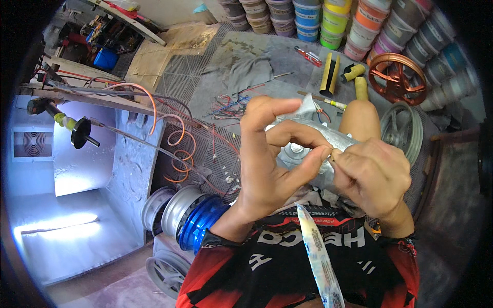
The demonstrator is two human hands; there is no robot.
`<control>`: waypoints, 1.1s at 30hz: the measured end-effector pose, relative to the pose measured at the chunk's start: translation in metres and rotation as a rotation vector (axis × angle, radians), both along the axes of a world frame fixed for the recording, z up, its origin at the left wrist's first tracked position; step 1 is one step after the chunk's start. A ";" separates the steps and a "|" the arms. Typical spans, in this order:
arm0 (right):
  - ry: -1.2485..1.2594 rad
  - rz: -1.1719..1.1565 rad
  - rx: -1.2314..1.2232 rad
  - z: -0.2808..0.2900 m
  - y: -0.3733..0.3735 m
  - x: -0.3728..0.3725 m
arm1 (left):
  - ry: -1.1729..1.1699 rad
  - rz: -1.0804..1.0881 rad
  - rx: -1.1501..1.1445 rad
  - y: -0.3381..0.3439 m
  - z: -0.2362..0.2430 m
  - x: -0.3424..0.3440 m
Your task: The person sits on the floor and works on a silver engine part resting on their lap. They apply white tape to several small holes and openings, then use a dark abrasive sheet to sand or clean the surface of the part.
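My left hand [277, 154] is raised in front of my chest, thumb and one finger pinched at the tips. A pale, thin scrap [308, 108] shows at the tip of its upper bent finger. My right hand [372, 172] is closed, its thumb and finger pressed together and meeting the left fingertips. What lies between the two pinches is too small to name. Behind the hands is a rounded silver metal part [297, 150], partly hidden by them. A long, narrow printed packet [317, 251] sticks up in front of my shirt.
Stacked paint tubs [308, 20] line the back. A copper-coloured wheel [398, 79] and a grey rim [405, 133] are at right. Loose wires [233, 107] lie on the floor mat. A blue rim [200, 223], a coiled orange hose [177, 128] and a lit booth [82, 205] are at left.
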State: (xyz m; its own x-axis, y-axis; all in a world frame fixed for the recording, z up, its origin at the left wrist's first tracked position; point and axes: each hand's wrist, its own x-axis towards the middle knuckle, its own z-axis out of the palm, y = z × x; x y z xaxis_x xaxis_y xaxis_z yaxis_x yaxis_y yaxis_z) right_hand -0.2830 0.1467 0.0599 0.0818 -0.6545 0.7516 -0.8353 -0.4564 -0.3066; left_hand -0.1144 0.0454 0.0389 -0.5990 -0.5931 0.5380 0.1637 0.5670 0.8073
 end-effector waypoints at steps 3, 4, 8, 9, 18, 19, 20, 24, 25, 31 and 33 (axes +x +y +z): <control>-0.141 0.039 0.044 -0.001 -0.002 -0.004 | 0.041 0.001 -0.067 -0.001 -0.001 0.000; -0.182 0.061 0.064 -0.001 -0.003 -0.006 | 0.080 -0.002 -0.067 0.000 -0.002 -0.001; -0.195 0.134 0.085 0.003 -0.003 -0.009 | 0.166 -0.025 -0.059 0.002 -0.006 -0.002; -0.172 0.122 0.070 0.004 -0.002 -0.006 | 0.163 -0.034 -0.050 0.002 -0.006 0.000; -0.045 0.070 -0.061 -0.005 -0.002 -0.002 | 0.041 0.045 0.105 0.010 -0.001 0.000; -0.081 0.074 -0.055 -0.005 -0.002 -0.003 | 0.069 0.027 0.081 0.009 -0.003 -0.001; -0.096 0.091 -0.038 -0.004 -0.002 -0.003 | 0.096 0.007 0.057 0.007 -0.003 -0.001; -0.046 0.145 -0.082 -0.001 -0.005 -0.004 | 0.186 0.002 -0.058 0.006 -0.011 -0.001; -0.007 0.156 -0.121 -0.002 -0.007 -0.004 | 0.171 0.029 -0.022 0.007 -0.010 -0.001; 0.066 0.507 -0.187 -0.001 -0.010 0.003 | 0.070 0.341 0.290 0.000 -0.009 0.011; -0.175 0.433 -0.084 -0.010 -0.008 -0.007 | -0.015 0.481 0.334 -0.009 0.001 0.024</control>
State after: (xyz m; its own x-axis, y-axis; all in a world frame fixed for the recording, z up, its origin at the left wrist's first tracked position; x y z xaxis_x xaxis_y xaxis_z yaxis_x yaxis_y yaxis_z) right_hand -0.2896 0.1388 0.0499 0.2014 -0.5248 0.8271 -0.5017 -0.7805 -0.3730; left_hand -0.0901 0.0366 0.0401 -0.2268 -0.9361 0.2690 -0.0618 0.2894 0.9552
